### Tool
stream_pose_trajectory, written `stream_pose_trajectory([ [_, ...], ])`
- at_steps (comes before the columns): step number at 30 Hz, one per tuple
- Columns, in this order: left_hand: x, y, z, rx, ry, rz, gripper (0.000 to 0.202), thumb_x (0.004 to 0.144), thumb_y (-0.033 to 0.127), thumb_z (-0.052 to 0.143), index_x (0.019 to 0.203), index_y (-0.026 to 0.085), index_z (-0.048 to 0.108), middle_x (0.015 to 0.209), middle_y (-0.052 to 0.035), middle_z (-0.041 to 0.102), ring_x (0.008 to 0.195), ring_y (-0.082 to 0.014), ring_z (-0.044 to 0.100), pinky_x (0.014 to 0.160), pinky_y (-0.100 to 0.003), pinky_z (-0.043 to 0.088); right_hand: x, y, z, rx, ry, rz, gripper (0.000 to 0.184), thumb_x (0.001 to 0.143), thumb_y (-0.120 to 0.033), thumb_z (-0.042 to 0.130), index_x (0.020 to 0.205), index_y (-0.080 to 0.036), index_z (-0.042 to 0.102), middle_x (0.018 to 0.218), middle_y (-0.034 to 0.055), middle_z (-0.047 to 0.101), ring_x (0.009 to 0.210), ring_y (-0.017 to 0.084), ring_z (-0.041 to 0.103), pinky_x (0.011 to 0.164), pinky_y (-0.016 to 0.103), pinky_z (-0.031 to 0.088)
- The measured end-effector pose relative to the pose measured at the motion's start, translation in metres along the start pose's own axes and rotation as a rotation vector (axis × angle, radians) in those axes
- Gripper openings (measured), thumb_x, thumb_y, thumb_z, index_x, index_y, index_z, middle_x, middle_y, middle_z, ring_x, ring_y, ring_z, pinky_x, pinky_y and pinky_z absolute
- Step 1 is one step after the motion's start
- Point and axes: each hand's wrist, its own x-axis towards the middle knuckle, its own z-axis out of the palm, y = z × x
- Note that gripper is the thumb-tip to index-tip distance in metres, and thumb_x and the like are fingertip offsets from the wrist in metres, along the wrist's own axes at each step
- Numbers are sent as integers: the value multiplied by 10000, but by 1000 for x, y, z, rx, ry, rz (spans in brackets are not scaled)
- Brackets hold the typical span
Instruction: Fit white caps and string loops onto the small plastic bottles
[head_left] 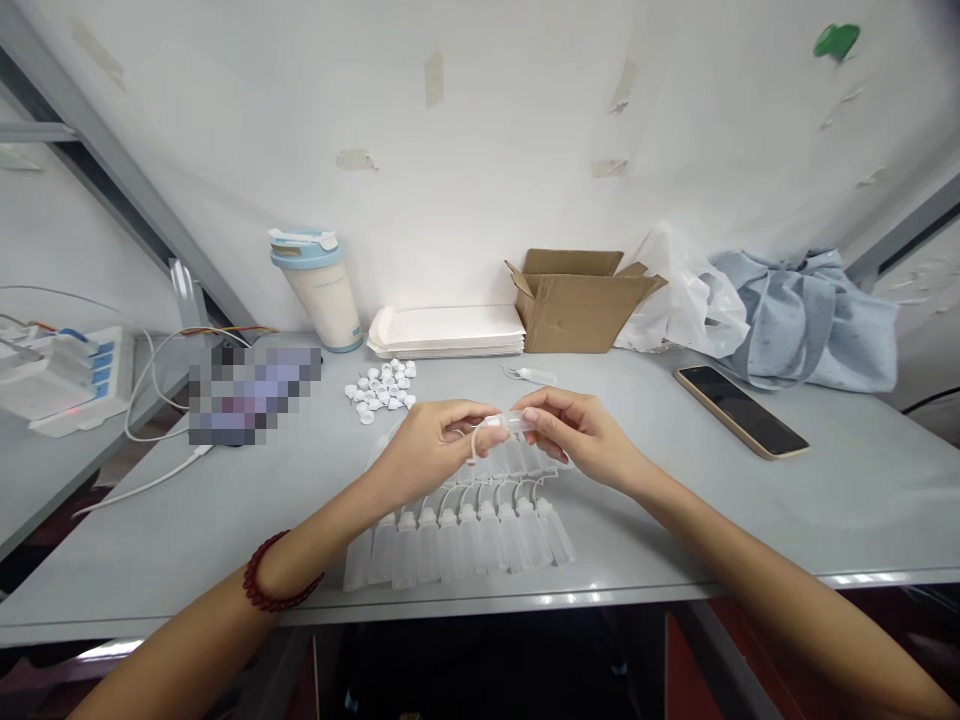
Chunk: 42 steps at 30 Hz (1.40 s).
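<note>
Both hands meet above the middle of the grey table [825,480]. My left hand [427,450] pinches one end of a small clear plastic bottle [508,422] with a tethered cap loop, and my right hand [577,432] pinches the other end. Below them lies a row of several similar clear bottles [465,535], side by side near the table's front edge. A heap of small white caps [381,390] sits to the upper left of the hands. One more clear bottle [529,375] lies alone just beyond them.
Along the wall stand a lidded cup [319,290], a stack of white trays [448,330], an open cardboard box [577,300], a plastic bag [679,295] and blue cloth [810,320]. A phone [739,410] lies at right. White cables [150,430] and a power strip [67,375] sit at left.
</note>
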Motion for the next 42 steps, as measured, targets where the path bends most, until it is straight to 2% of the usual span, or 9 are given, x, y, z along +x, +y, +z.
stream_pose_trajectory([
  [5, 1, 1, -2, 44, -109, -43, 420, 918, 411, 464, 644, 137, 628, 551, -15, 612, 512, -118, 586, 516, -211, 451, 0, 1, 2, -70, 18, -37, 263, 892, -388, 526, 910, -141, 614, 641, -17, 543, 474, 59, 383, 433, 215, 317],
  [10, 0, -7, 4, 295, 148, 358, 169, 855, 284, 592, 822, 143, 678, 696, -21, 663, 604, -120, 573, 580, -224, 444, -1, -1, 0, -77, 18, -28, 267, 894, -379, 523, 896, -136, 632, 630, -18, 539, 466, 54, 374, 429, 214, 308],
  [12, -1, -8, 5, 306, 187, 408, 163, 853, 286, 597, 863, 147, 683, 745, -27, 680, 634, -123, 581, 600, -226, 451, -2, -3, -1, -67, 16, -21, 271, 894, -381, 522, 903, -136, 638, 631, -18, 539, 468, 55, 380, 432, 214, 313],
  [18, 0, 0, -1, 69, -129, -32, 463, 945, 436, 398, 698, 141, 657, 613, -14, 657, 542, -117, 609, 540, -214, 464, -2, -3, 0, -68, 19, -44, 262, 890, -381, 527, 920, -140, 626, 645, -13, 553, 475, 59, 384, 441, 219, 324],
  [21, 0, 1, 0, 44, -140, -43, 443, 946, 421, 403, 696, 138, 635, 612, -8, 648, 518, -107, 602, 543, -210, 465, -1, -2, 0, -76, 13, -27, 270, 887, -393, 529, 906, -140, 620, 634, -15, 541, 478, 60, 383, 434, 217, 301],
  [28, -2, -22, 10, 504, 118, 565, 232, 914, 148, 409, 802, 135, 612, 685, -30, 606, 573, -111, 516, 532, -223, 383, -2, -1, 1, -20, -24, 24, 362, 899, -463, 478, 803, -136, 598, 567, -47, 405, 470, 57, 325, 419, 210, 235],
  [30, -2, -26, 10, 543, 122, 630, 243, 886, 78, 379, 863, 135, 614, 747, -46, 620, 616, -119, 532, 542, -226, 386, -3, -2, 2, -23, -41, 24, 359, 905, -453, 478, 806, -133, 606, 568, -45, 409, 472, 56, 327, 421, 209, 237],
  [34, -2, -15, 6, 406, 52, 452, 118, 870, 177, 520, 804, 149, 614, 709, -14, 611, 602, -108, 528, 568, -218, 412, -3, -1, 2, -39, 1, -29, 320, 905, -432, 492, 884, -138, 619, 624, -23, 494, 479, 59, 366, 428, 210, 282],
  [42, -2, 4, -1, -23, -88, -36, 369, 919, 389, 465, 698, 138, 620, 659, -9, 628, 547, -100, 594, 534, -204, 456, -2, 2, 1, -341, 124, -250, 233, 869, -362, 578, 961, -153, 628, 679, 5, 602, 536, 92, 467, 493, 222, 399],
])
